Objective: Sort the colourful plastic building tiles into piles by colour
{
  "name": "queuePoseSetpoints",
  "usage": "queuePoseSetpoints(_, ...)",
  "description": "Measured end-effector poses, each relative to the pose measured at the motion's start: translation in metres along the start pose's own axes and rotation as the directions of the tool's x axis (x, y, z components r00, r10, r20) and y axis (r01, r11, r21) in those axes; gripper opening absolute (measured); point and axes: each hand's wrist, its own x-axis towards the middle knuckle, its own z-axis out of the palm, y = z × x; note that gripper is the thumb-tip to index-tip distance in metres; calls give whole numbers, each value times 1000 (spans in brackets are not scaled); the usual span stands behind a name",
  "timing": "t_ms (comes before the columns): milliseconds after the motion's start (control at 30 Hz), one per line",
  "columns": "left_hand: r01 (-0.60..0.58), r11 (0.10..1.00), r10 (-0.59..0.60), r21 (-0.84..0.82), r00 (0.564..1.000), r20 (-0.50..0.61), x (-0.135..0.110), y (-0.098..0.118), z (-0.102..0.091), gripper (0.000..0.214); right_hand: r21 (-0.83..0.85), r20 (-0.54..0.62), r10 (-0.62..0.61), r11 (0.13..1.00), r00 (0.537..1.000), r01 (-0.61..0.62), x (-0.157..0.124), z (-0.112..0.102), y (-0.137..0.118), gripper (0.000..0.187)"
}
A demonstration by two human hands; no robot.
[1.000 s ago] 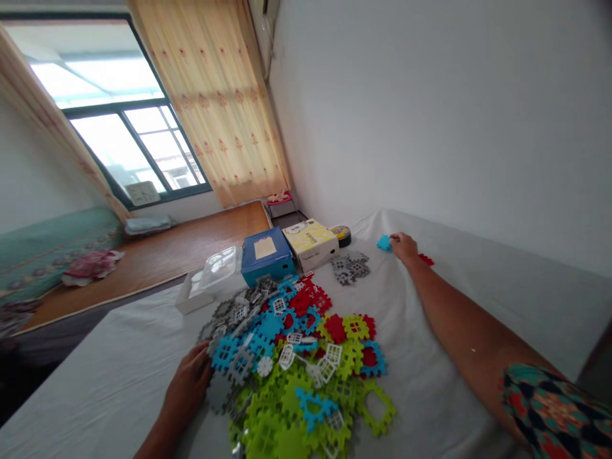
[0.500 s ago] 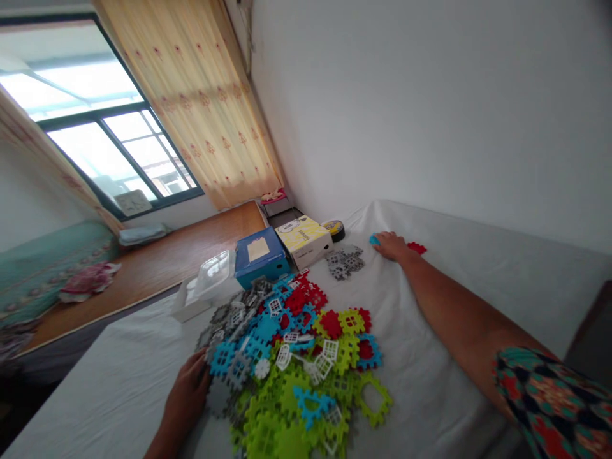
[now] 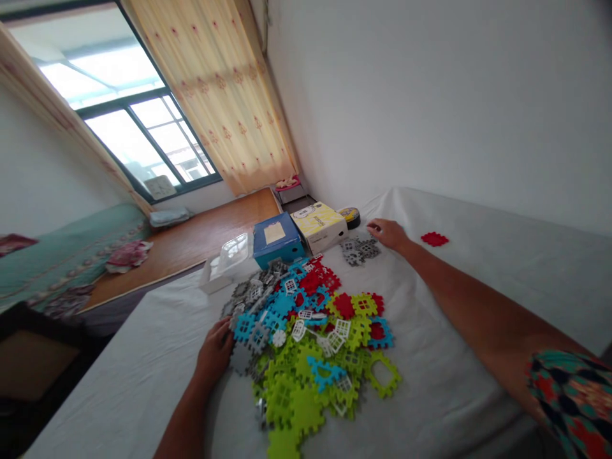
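My left hand (image 3: pixel 215 354) lies beside a heap of toothed plastic building pieces. Its loosely bent fingers touch grey pieces (image 3: pixel 245 357) at the heap's left edge and grip nothing visible. Blue pieces (image 3: pixel 282 305), red pieces (image 3: pixel 319 279), lime-green pieces (image 3: pixel 301 382) and small white window-shaped pieces (image 3: pixel 338 336) make up the rest. My right hand (image 3: pixel 391 236) reaches far out, next to a small group of grey pieces (image 3: pixel 359 251). Its fingers are drawn together; what they hold, if anything, is hidden. A single red piece (image 3: pixel 435 239) rests to its right.
Behind the heap stand a clear plastic container (image 3: pixel 236 255), a blue box (image 3: pixel 278 239), a yellow and white box (image 3: pixel 319 227) and a round black-and-yellow item (image 3: pixel 350 217). A white sheet (image 3: pixel 430 306) covers the surface, and a wall (image 3: pixel 454 115) rises along the right.
My right hand has shifted from beside the red piece toward the grey group. The blue piece seen at its fingers is out of sight now. My left hand stays by the heap; the view has turned slightly.
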Motion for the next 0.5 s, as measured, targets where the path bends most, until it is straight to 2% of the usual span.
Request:
queuePoseSetpoints(67,11,1000,-11,-19,1000,5,-1,3,-1,38,160,117,-178,974,977,158,-4,12,-35,31)
queuePoseSetpoints(100,17,1000,-17,-23,1000,7,-1,4,-1,39,229,192,-280,945,940,235,-8,19,-53,30)
queuePoseSetpoints(167,28,999,-28,-20,1000,15,-2,6,-1,40,309,331,-455,880,827,361,-19,34,-81,33)
queuePoseSetpoints(200,32,999,-31,-15,999,19,-3,7,-2,41,314,380,-505,858,775,406,-25,41,-91,37)
queuePoseSetpoints(267,30,1000,-30,-3,999,25,-3,8,-2,43,281,424,-542,841,726,463,-34,51,-101,47)
queuePoseSetpoints(367,6,1000,-6,-1,1000,28,-4,8,-1,44,252,431,-509,861,745,442,-39,58,-100,54)
queuePoseSetpoints(500,-16,1000,16,-18,1000,23,-3,2,0,43,291,369,-457,884,809,367,-38,56,-99,35)
